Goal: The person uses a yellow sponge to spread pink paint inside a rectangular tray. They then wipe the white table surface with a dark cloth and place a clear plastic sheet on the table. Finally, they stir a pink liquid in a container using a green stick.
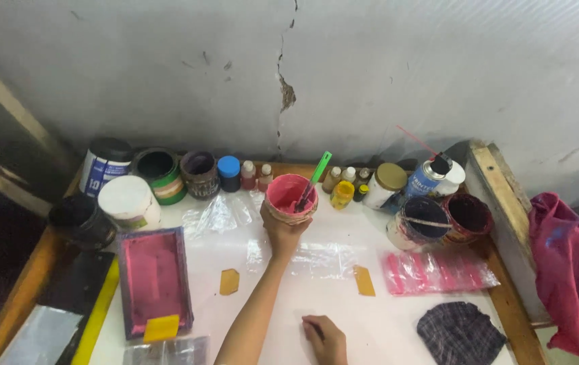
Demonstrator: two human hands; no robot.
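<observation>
Left hand [282, 233] gripping a pink paint cup [291, 196] at the back of the white table [343, 297].

Grip closed around the cup's lower wall, green-handled brush [314, 179] leaning inside; right hand [326, 338] low on the table, fingers curled, grip on anything impossible to tell. Crowded close: small bottles [255, 176] and jars [198, 174] along the wall, spray can [431, 177] and dark pots [468, 216] to the right, pink-stained framed screen [153, 280] to the left, pink plastic bags [438, 272] and checked cloth [460, 332] nearer.
</observation>
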